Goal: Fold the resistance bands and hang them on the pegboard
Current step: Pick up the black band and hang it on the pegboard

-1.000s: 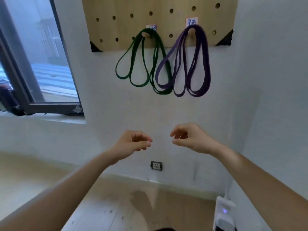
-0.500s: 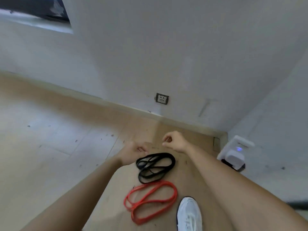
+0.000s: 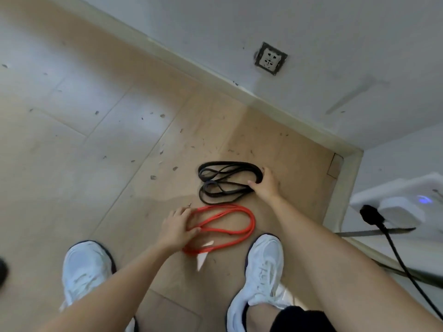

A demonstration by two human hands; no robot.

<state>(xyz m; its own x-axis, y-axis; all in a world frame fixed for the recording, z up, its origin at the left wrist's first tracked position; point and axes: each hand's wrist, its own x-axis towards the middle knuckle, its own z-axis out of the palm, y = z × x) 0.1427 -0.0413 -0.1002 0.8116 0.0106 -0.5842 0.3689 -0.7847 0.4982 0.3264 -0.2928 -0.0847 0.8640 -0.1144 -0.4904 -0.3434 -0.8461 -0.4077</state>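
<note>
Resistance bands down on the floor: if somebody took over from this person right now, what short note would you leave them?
Left hand: grips the left end of the red band.
Right hand: pinches the right end of the black band.
Both bands lie loosely coiled on the floor, the black one farther from the person than the red.
Done: nothing shows for these two; neither is lifted yet.
Left: pick each one up, fold it, and hang it on the pegboard, which is out of view here.
</note>
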